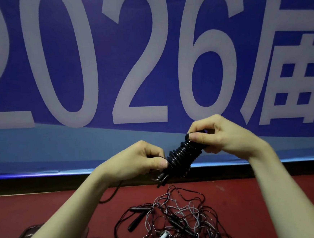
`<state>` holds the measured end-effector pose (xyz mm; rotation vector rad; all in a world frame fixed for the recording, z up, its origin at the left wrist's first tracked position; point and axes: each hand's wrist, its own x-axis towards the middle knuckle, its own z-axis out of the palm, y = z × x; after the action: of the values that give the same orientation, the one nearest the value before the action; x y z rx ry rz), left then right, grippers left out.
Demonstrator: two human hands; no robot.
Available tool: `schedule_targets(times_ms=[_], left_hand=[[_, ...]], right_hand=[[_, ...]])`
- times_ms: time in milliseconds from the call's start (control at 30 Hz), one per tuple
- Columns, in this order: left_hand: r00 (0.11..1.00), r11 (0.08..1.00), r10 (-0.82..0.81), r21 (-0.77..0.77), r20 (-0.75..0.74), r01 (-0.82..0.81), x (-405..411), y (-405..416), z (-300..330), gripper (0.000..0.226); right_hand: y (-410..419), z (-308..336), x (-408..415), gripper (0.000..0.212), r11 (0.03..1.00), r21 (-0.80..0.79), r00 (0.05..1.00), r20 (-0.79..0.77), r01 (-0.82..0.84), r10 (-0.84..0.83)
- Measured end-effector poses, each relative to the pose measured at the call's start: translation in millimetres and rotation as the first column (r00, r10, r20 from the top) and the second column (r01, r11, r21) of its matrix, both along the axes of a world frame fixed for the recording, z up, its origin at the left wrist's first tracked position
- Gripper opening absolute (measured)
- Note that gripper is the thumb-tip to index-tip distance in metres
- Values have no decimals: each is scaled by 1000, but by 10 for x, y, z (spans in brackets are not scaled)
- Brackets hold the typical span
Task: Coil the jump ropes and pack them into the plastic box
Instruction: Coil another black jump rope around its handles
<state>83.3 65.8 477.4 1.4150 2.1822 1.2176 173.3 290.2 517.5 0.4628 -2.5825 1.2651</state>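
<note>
Progress looks early: we hold one black jump rope (184,154) in the air, its cord wound tightly round the handles. Our right hand (220,135) pinches the top of the bundle and our left hand (141,162) pinches the cord at its lower end. A tangled pile of ropes (178,223) waits on the red floor (258,202) below. We cannot make out the plastic box, so nothing shows as packed.

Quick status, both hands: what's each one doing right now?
Left hand: closed, pinching the lower end of the coiled black jump rope.
Right hand: closed, gripping the coil's upper end.
</note>
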Motion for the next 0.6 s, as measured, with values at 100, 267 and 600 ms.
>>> schedule_targets(times_ms=[100,267,600], left_hand=[[984,997,-44,75,174,31,-76,-2,-131,52],[971,989,-54,150,231,19,-114,23,-231,55],[958,895,163,373,236,-244,-28,179,63,72]], right_hand=[[9,-56,-54,20,997,-59,999,18,-46,47],[10,-108,-139,28,985,-133,993,18,-110,114],[-90,-295,-423,33,818,-557,989,-111,-145,99]])
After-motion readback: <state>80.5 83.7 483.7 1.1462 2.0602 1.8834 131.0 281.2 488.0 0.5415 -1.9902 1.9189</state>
